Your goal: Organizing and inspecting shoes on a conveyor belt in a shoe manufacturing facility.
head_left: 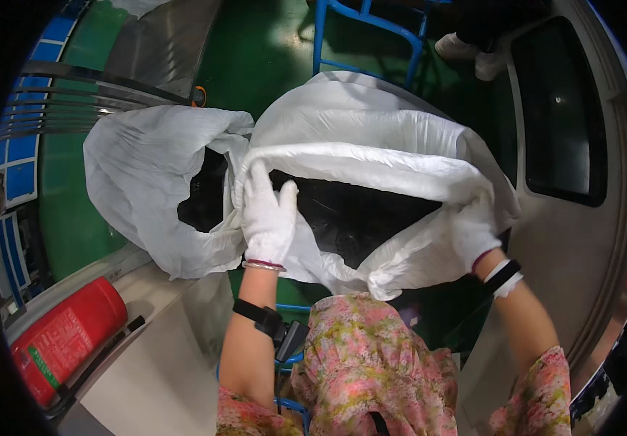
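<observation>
A large white woven-looking sack (371, 120) stands in front of me with its mouth spread wide. Dark contents (350, 214), too dim to identify, show inside it. My left hand (268, 221), in a white glove, lies against the left side of the rim, fingers stretched forward and thumb apart. On the right side of the mouth, my gloved right hand (472, 231) grips the sack's edge; folds of cloth partly hide its fingers. Touching this sack on the left is a second white sack (139, 174), also open, with dark contents (206, 192).
A red fire extinguisher (70, 338) lies at the lower left beside a pale panel (153, 363). Blue tubular frame (375, 22) stands beyond the sacks on green floor. Grey machine housing with a dark window (559, 109) borders the right. Another person's shoes (466, 54) show at far right.
</observation>
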